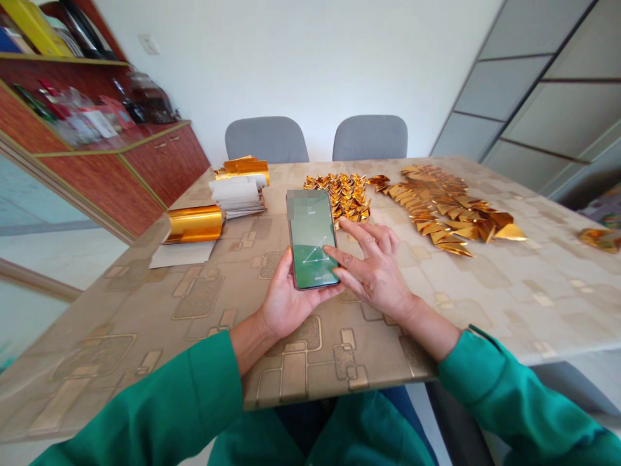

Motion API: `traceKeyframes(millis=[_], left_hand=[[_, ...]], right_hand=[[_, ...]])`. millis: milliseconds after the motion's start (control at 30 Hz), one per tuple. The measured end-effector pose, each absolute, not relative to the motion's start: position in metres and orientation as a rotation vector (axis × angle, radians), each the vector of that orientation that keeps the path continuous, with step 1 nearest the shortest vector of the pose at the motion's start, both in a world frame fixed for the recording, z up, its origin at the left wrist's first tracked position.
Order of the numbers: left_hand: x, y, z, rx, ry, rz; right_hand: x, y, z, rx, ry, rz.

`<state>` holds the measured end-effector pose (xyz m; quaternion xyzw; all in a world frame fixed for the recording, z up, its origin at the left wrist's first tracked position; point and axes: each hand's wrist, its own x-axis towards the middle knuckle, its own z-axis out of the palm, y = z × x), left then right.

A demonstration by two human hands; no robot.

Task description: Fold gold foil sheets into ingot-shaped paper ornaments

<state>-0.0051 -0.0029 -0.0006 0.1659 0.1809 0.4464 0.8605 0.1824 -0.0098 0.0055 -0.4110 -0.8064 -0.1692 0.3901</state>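
A smartphone (313, 243) is held tilted above the table, its lit green screen showing a pattern of white lines and dots. My left hand (284, 301) grips it from below, thumb along the left edge and fingers behind the lower end. Over the phone's right side, my right hand (376, 265) has its fingers spread, one fingertip at the screen by the drawn lines. Behind the phone lies a cluster of folded gold foil pieces (352, 194). Further right spreads a larger heap of folded gold foil pieces (441, 204).
At the left are a curled gold foil sheet (194, 224) and a stack of white-backed sheets (239, 194). One gold piece (600, 239) sits near the right edge of the patterned table (204, 336). Two grey chairs (266, 139) stand behind; a wooden cabinet (160, 162) is left.
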Motion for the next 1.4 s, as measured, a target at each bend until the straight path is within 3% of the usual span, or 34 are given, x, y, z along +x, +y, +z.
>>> traceKeyframes(millis=[200,467,1133,1400], left_hand=[[-0.005,-0.004,0.002,0.403,0.329,0.867],[-0.004,-0.003,0.000,0.408,0.365,0.871],[0.003,-0.006,-0.001,0.412,0.432,0.899],[0.006,-0.008,-0.002,0.417,0.447,0.907]], right_hand=[[0.185,-0.012,0.005,-0.956,-1.825,0.247],[0.176,-0.006,-0.014,-1.006,-1.533,0.779],[0.146,-0.017,-0.007,-0.944,-1.295,1.121],[0.138,-0.013,-0.006,-0.956,-1.234,1.102]])
